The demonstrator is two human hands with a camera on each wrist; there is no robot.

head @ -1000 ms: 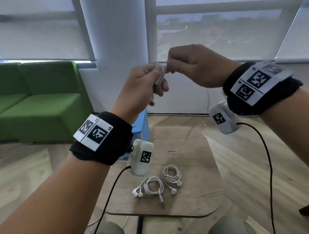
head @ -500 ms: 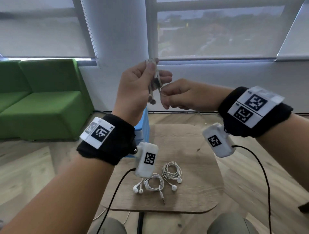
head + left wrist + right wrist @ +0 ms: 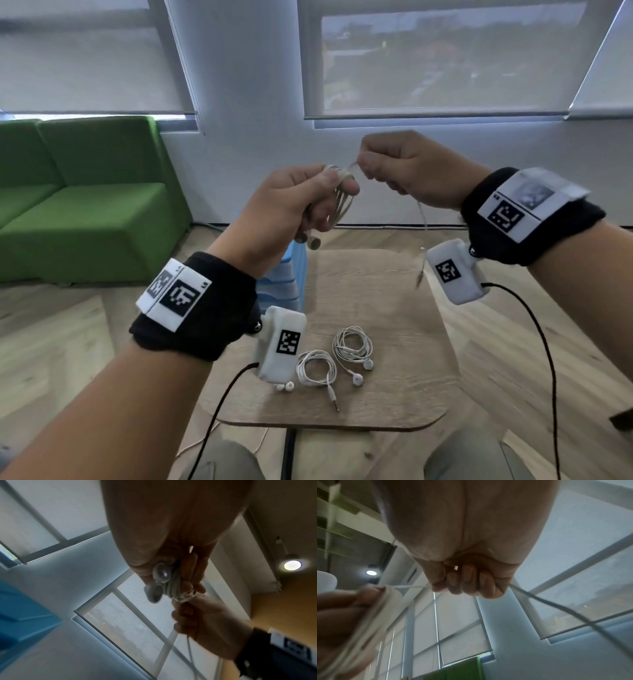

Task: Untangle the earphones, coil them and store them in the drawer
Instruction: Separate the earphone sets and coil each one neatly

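Observation:
My left hand (image 3: 308,202) is raised above the table and holds a white earphone cable (image 3: 340,205) wound in loops round its fingers; two earbuds (image 3: 310,241) hang below the palm. The buds (image 3: 158,580) and the wound loops (image 3: 173,588) also show in the left wrist view. My right hand (image 3: 394,168) is a fist just to the right and pinches the free cable end (image 3: 412,586). The tail (image 3: 423,226) hangs down from the fist to the plug (image 3: 418,279).
Two coiled white earphone sets (image 3: 317,371) (image 3: 352,346) lie on the small wooden table (image 3: 394,342) below. A blue drawer unit (image 3: 291,277) stands at the table's far left. A green sofa (image 3: 78,205) is at the left, windows behind.
My right hand has risen from below the left hand's fingers to its upper right, carrying the cable over the loops. The left hand has dropped a little.

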